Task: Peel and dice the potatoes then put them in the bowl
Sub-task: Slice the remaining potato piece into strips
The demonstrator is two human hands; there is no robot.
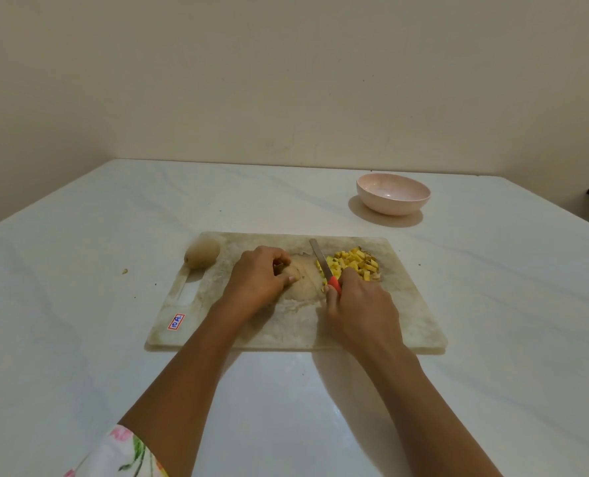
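On the worn pale cutting board (408,304) my left hand (258,280) presses down on a pale brown potato (307,275) at the board's middle. My right hand (360,304) grips a red-handled knife, and its blade (320,258) points away from me along the potato's right side. Just right of the blade lies a pile of yellow diced potato (355,263). A whole unpeeled potato (202,253) rests at the board's far left corner. The pink bowl (391,204) stands empty beyond the board, to the right.
The board lies on a white table whose far edge meets a beige wall. A red-bordered label (176,321) is stuck to the board's near left corner, beside its handle slot. A small scrap (124,271) lies on the table left of the board.
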